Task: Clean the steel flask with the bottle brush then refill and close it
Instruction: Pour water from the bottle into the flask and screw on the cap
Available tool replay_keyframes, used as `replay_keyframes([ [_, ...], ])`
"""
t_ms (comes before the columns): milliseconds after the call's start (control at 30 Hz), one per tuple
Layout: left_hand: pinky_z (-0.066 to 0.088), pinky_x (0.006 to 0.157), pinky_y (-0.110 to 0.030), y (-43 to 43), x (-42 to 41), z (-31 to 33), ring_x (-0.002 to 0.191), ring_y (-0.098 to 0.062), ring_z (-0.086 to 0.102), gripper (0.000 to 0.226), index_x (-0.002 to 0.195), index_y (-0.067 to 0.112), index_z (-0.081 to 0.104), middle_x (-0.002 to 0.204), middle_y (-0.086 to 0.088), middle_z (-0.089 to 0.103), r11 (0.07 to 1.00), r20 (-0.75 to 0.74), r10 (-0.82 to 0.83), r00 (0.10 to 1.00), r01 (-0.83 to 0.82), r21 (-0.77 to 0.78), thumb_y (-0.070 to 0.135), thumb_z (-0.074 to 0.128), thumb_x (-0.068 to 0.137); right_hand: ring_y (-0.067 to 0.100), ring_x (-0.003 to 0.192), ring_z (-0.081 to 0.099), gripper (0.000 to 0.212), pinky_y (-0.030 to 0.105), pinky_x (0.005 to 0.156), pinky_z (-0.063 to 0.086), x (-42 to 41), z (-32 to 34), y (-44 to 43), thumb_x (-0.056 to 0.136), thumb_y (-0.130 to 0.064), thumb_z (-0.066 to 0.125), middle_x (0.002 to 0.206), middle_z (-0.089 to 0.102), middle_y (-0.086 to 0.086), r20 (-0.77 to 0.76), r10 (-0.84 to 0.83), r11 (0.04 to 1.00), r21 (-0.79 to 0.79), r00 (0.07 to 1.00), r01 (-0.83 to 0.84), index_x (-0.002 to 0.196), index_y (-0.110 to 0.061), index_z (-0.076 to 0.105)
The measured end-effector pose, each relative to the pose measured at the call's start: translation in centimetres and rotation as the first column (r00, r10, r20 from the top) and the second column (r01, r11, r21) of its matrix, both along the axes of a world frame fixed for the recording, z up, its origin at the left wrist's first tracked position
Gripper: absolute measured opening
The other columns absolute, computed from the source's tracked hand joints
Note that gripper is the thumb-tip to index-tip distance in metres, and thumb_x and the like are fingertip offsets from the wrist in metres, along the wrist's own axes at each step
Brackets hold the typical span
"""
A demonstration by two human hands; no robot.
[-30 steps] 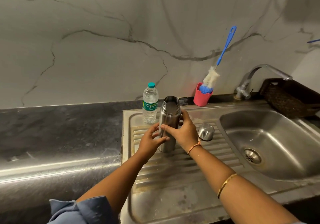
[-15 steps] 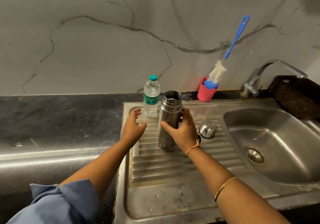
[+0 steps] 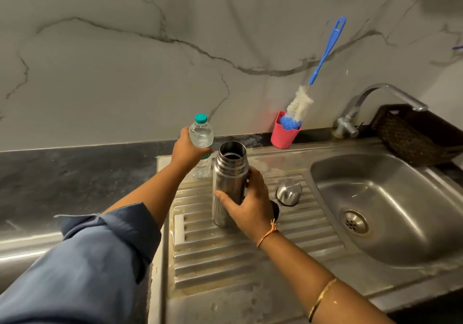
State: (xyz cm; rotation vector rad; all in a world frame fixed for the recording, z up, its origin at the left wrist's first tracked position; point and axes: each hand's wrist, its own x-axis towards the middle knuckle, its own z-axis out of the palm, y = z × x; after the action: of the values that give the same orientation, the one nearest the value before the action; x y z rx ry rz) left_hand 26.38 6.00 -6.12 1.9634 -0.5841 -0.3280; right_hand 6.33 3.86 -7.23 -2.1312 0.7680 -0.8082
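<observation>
Two hands engaged. My right hand [image 3: 248, 203] wraps the steel flask [image 3: 229, 183], upright and uncapped on the drainboard [image 3: 225, 261]: rigid, smooth, likely slippery; a mid-body grip suits. My left hand [image 3: 186, 152] grasps the water bottle [image 3: 201, 133] at the flask's eleven o'clock.

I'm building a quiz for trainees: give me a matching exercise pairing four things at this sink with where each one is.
1. steel flask
2. water bottle
3. bottle brush
4. steel cap

A. standing in the pink cup
B. gripped by the left hand
C. loose on the drainboard
D. held upright by the right hand

Pairs: 1-D, 2-B, 3-A, 4-C.
</observation>
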Motion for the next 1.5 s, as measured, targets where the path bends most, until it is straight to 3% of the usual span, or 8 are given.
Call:
replay_keyframes([
  [333,0.045,0.088,-0.034,4.8,-3.0,0.3,0.112,-0.025,0.056,0.064,0.129,0.012,0.044,0.124,-0.009,0.057,0.986,0.057,0.162,0.985,-0.16,-0.042,0.023,0.078,0.076,0.019,0.109,0.054,0.071,0.043,0.093,0.048,-0.3,0.4,0.0,0.066,-0.05,0.074,0.12,0.054,-0.003,0.015,0.04,0.996,0.083,0.999,-0.042,0.124,-0.023,0.042],
  [533,0.048,0.091,-0.039,10.0,-5.2,1.6,0.109,-0.023,0.059,0.061,0.123,0.017,0.049,0.122,-0.005,0.061,0.965,0.06,0.26,0.964,-0.258,-0.045,0.03,0.08,0.073,0.02,0.116,0.05,0.087,0.028,0.094,0.044,-1.4,1.8,-0.2,0.066,-0.035,0.082,0.132,0.048,0.005,-0.036,0.126,0.972,0.205,0.991,-0.116,0.134,-0.019,0.03],
  [633,0.049,0.09,-0.039,12.2,-6.8,2.4,0.108,-0.023,0.06,0.062,0.124,0.018,0.049,0.122,-0.005,0.062,0.973,0.085,0.229,0.97,-0.229,-0.014,0.031,0.08,0.072,0.024,0.126,0.042,0.105,0.039,0.104,0.041,-2.4,1.8,0.3,0.067,-0.038,0.08,0.142,0.034,0.009,-0.051,0.124,0.956,0.273,0.991,-0.105,0.146,-0.017,0.014],
  [833,0.053,0.088,-0.04,14.9,-11.4,3.4,0.104,-0.021,0.062,0.064,0.121,0.02,0.05,0.117,-0.003,0.064,0.986,0.154,0.14,0.978,-0.152,0.066,0.035,0.082,0.068,0.02,0.118,0.048,0.082,0.03,0.098,0.042,-5.3,0.1,2.5,0.085,-0.029,0.066,0.137,0.042,0.01,-0.014,0.094,0.874,0.481,0.996,-0.076,0.148,-0.015,0.015],
  [933,0.055,0.086,-0.038,15.1,-14.0,3.7,0.101,-0.018,0.063,0.068,0.122,0.021,0.051,0.116,-0.002,0.065,0.989,0.163,0.098,0.982,-0.115,0.097,0.039,0.083,0.065,0.015,0.101,0.053,0.064,0.02,0.081,0.047,-6.3,-0.3,3.1,0.086,-0.019,0.066,0.114,0.049,0.0,0.024,0.34,0.799,0.52,0.94,-0.302,0.138,-0.023,0.029],
  [1100,0.051,0.076,-0.024,14.3,-18.4,4.3,0.092,-0.007,0.057,0.067,0.12,0.025,0.051,0.113,0.004,0.064,0.99,0.182,0.075,0.981,-0.095,0.106,0.043,0.083,0.064,0.008,0.115,0.048,0.077,0.019,0.093,0.042,-7.5,0.4,3.3,0.073,-0.017,0.079,0.121,0.047,-0.008,-0.022,0.636,0.688,0.47,0.771,-0.553,0.13,-0.033,0.03],
  [1367,0.046,0.075,-0.018,11.6,-22.7,4.3,0.094,-0.006,0.054,0.072,0.126,0.023,0.046,0.12,0.007,0.06,0.983,0.078,-0.065,0.995,0.05,0.178,0.046,0.079,0.067,0.007,0.105,0.061,0.067,0.024,0.09,0.051,-8.9,-0.3,2.4,0.064,-0.021,0.085,0.112,0.062,-0.007,0.111,0.437,0.833,0.324,0.892,-0.448,0.12,-0.022,0.047],
  [1500,0.048,0.094,-0.032,11.0,-23.2,5.5,0.12,-0.016,0.051,0.074,0.137,0.029,0.035,0.139,0.002,0.048,0.968,-0.06,-0.24,0.969,0.244,0.057,0.044,0.07,0.073,0.011,0.102,0.062,0.064,0.027,0.085,0.054,-11.0,-2.0,1.7,0.067,-0.02,0.082,0.114,0.062,0.0,0.121,0.407,0.838,0.345,0.905,-0.423,0.119,-0.013,0.047],
])
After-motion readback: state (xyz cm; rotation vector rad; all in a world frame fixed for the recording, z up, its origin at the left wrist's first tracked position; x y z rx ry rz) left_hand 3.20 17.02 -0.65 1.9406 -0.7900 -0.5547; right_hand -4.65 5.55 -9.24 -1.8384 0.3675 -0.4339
